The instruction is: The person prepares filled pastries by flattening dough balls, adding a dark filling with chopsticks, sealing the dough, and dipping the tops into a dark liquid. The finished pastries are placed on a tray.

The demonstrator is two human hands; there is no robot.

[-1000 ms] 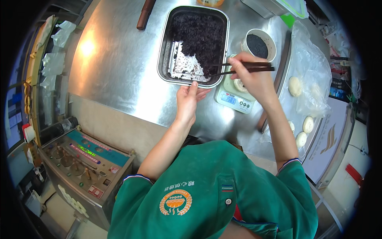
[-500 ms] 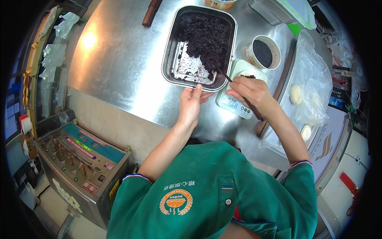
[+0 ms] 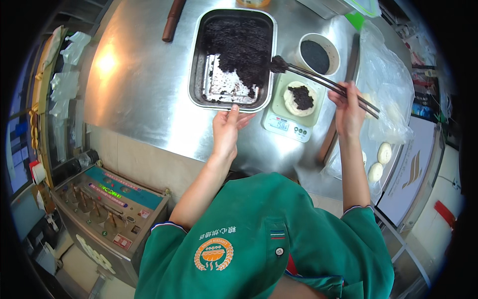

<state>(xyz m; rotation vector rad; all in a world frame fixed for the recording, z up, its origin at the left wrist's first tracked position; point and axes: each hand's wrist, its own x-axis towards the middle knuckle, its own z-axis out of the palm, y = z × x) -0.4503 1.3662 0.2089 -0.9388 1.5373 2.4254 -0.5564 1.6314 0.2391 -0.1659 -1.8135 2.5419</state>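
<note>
The right hand (image 3: 348, 113) grasps two long dark brown chopsticks (image 3: 323, 81), their tips pinching a sticky black clump (image 3: 279, 64) beside the tray's right rim. The left hand (image 3: 227, 133) grips the near rim of the rectangular silver metal tray (image 3: 219, 85), partly filled with black paste (image 3: 231, 42). Right of the tray, a pale green electronic scale (image 3: 280, 106) bears a round white dough piece (image 3: 292, 105) topped with black paste. Beyond stands a round white tub (image 3: 334, 52) on the shiny steel table (image 3: 149, 99).
</note>
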